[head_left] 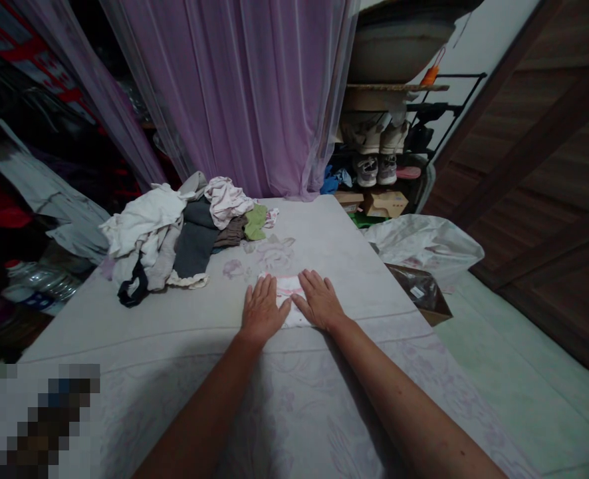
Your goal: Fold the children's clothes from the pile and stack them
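A small white piece of clothing with pink trim (289, 284) lies flat and folded on the pale flowered bed sheet (294, 386). My left hand (264, 309) rests palm down on its left side, fingers stretched forward. On its right side, my right hand (319, 299) lies flat in the same way. The two thumbs almost meet over the middle of the cloth. Both hands cover much of the garment, so its exact kind does not show.
A heap of crumpled clothes (149, 226) lies at the back left of the bed. Behind hangs a purple curtain (225, 93). Shoes (377, 169) stand on a rack at the back right. A plastic bag (424, 246) and an open cardboard box (424, 293) sit beside the bed's right edge.
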`<act>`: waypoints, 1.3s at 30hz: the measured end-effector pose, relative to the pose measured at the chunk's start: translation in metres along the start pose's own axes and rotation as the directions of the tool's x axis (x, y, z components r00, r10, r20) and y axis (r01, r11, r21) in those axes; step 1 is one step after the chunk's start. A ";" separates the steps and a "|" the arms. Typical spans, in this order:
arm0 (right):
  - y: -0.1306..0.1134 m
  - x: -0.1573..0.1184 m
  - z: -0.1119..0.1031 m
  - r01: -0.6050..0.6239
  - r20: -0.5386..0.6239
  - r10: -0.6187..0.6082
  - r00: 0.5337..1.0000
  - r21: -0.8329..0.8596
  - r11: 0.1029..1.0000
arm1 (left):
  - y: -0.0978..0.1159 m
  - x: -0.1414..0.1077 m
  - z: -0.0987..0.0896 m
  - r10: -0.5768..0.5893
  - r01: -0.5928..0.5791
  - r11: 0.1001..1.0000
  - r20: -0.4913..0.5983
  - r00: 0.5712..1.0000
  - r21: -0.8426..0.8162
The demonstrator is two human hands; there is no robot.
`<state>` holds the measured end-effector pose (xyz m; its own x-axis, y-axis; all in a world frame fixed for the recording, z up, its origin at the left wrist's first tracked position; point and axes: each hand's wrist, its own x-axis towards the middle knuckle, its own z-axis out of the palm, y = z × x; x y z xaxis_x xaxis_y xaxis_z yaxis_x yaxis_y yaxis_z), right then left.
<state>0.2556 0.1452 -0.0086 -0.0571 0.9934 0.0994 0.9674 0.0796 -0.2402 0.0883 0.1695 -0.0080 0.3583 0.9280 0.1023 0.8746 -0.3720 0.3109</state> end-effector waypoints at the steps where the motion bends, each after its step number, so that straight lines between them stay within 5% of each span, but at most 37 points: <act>1: 0.003 0.001 -0.001 0.018 0.007 -0.018 1.000 0.005 1.000 | 0.000 0.001 -0.001 -0.003 0.003 1.000 0.004 1.000 0.001; 12: 0.002 -0.023 -0.003 -0.051 -0.075 0.055 0.996 0.053 0.997 | -0.023 -0.005 -0.007 -0.024 0.022 0.998 0.020 1.000 0.062; 17: 0.000 -0.015 -0.007 -0.067 -0.004 0.068 0.998 0.035 0.997 | -0.021 0.006 -0.012 -0.014 0.002 0.991 0.082 0.996 0.136; 23: 0.013 -0.012 -0.016 -0.059 -0.061 0.071 0.996 0.175 0.983 | -0.023 -0.002 -0.012 -0.067 0.062 0.994 0.061 0.996 0.085; 29: 0.037 -0.019 -0.028 -0.400 0.174 0.362 0.916 0.327 0.856 | -0.035 -0.031 -0.015 -0.228 0.227 0.973 -0.003 0.974 -0.035; 39: 0.015 -0.012 -0.044 -0.443 0.211 0.405 0.890 0.190 0.876 | -0.013 -0.028 -0.016 -0.354 0.345 0.930 -0.060 0.933 -0.124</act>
<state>0.2820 0.1305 0.0289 0.2887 0.9335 -0.2127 0.8260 -0.3552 -0.4378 0.0615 0.1490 0.0006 0.0052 0.9991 0.0420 0.8970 -0.0232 0.4415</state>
